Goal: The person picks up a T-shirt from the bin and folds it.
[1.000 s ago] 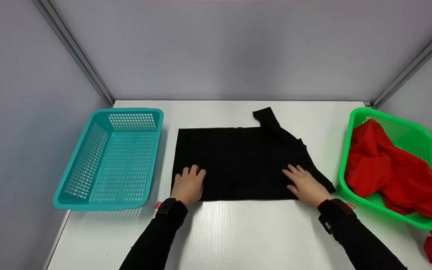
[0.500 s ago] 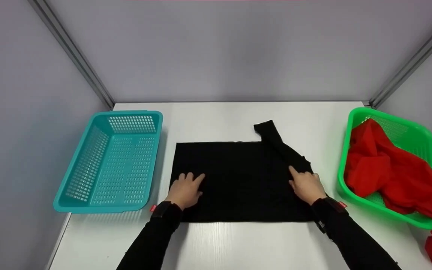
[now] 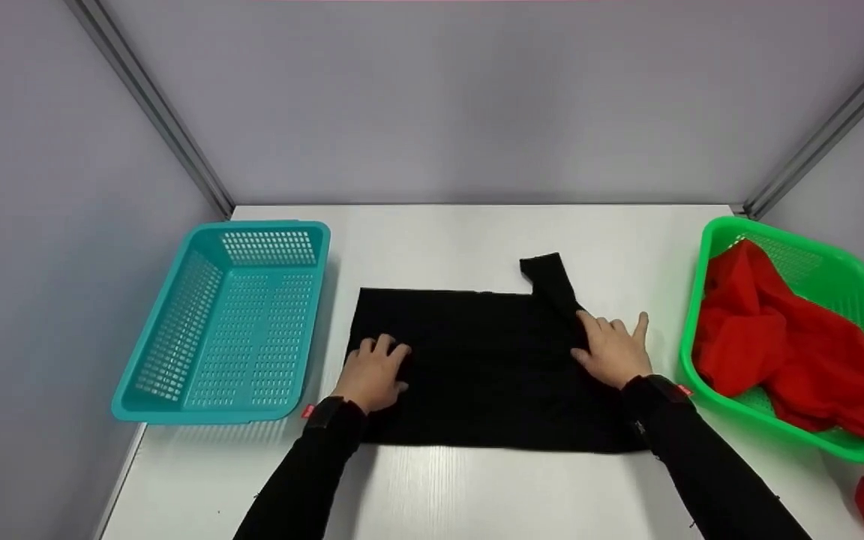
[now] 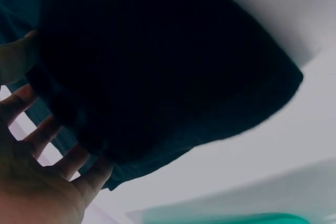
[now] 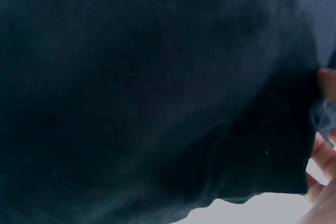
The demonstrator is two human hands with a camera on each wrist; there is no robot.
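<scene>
A black garment (image 3: 469, 367), folded into a rough rectangle, lies flat on the white table; in the wrist views it is a large dark sheet of cloth. From its far right side sticks out a narrow strip like a sleeve (image 3: 550, 277). My left hand (image 3: 372, 375) rests on the garment's left part, fingers spread and slightly bent. On the right part rests my right hand (image 3: 612, 349), its index fingertip at the base of the strip and its little finger lifted outward. The garment's right edge is partly hidden under that hand and forearm.
A teal perforated basket (image 3: 123, 382) with nothing in it stands on the left. At the right is a green basket (image 3: 691, 330) holding a crumpled red garment (image 3: 814, 352), one end of which hangs over the rim. Grey panels (image 3: 477, 105) enclose the table's back and sides.
The black garment has slid toward me under both hands. Most recently my right hand has moved slightly forward to the strip's base, its fingers spreading, and the strip has shifted a little right.
</scene>
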